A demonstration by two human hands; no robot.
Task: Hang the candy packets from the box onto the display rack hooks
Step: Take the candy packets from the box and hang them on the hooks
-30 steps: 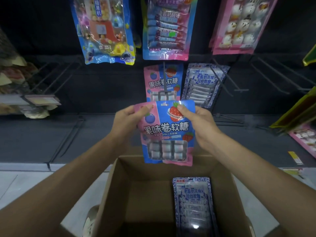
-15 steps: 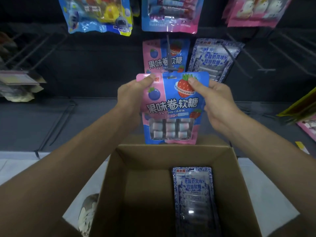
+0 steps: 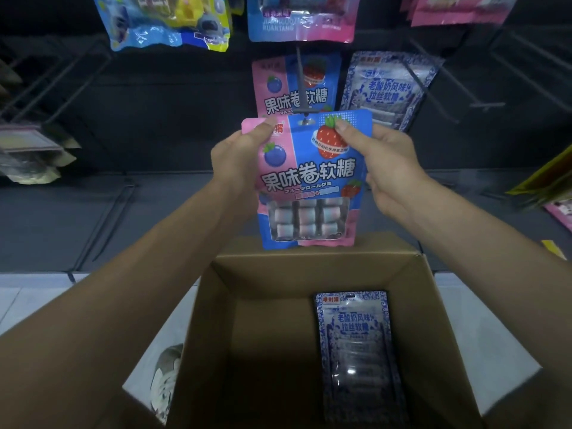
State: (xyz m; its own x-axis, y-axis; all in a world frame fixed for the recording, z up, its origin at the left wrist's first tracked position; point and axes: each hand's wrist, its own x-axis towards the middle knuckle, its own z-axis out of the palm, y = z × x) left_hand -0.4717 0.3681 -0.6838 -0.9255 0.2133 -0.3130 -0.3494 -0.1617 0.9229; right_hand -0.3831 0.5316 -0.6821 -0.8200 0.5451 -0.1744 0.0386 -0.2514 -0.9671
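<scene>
- The dark rack [image 3: 154,125] fills the upper half of the frame, with wire hooks jutting out from it.
- The open cardboard box [image 3: 210,335] takes up the lower middle, its far rim just under the held packet.
- The packet [image 3: 306,181], pink and blue with a strawberry and a blueberry printed on it, is held upright at the centre of the frame. It is above the box and in front of the rack.
- A blue-white packet [image 3: 356,351] lies flat on the box floor, right of centre.
- A twin packet [image 3: 278,88] hangs on the rack right behind the held one, partly covered by it.
- A patterned packet [image 3: 387,91] hangs just to the right of the twin.
- The right hand [image 3: 383,162] grips the packet's upper right. Its thumb is pressed on the strawberry and its fingers are curled behind the edge.
- The left hand [image 3: 238,156] pinches the upper left corner, thumb on the front and fingers behind.
- The hook [image 3: 301,85] runs down over the twin. Its tip meets the hang hole in the held packet's top edge, and I cannot tell whether it is through.
</scene>
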